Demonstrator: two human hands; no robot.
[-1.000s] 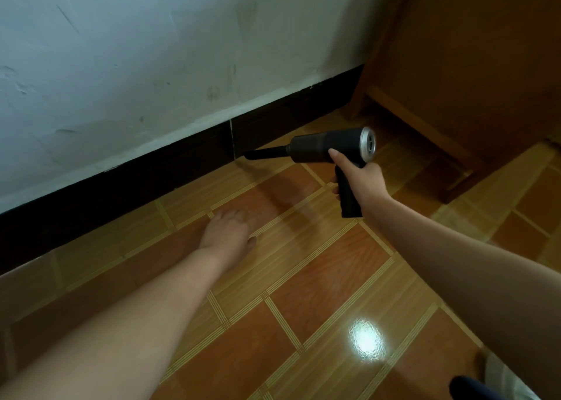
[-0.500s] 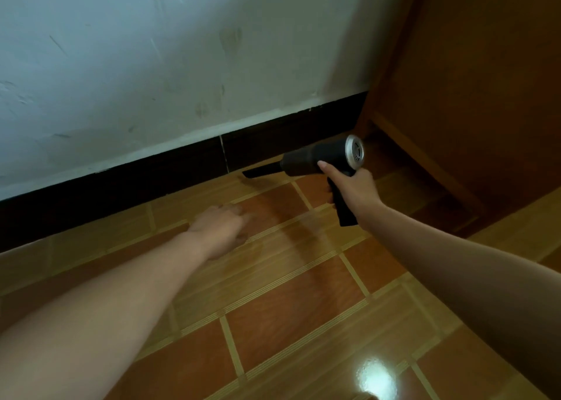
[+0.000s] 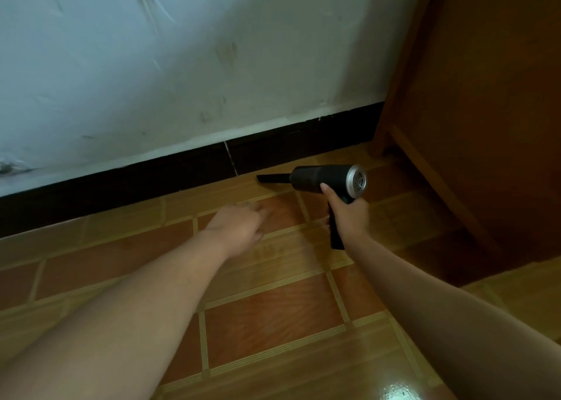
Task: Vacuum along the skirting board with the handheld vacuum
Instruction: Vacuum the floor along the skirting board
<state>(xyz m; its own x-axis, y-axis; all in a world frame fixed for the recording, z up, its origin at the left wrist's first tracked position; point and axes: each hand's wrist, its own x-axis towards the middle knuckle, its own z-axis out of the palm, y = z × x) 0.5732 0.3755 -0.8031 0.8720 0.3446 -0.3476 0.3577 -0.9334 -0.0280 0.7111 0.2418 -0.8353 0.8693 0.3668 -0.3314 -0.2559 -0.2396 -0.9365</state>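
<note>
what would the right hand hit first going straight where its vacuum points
Likely the skirting board, near its joint: the right hand aims the handheld vacuum almost along it; depth unclear.

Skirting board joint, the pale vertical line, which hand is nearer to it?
Left. The left hand sits just in front of the joint; the right hand, gripping the vacuum, is farther off to its right.
</note>
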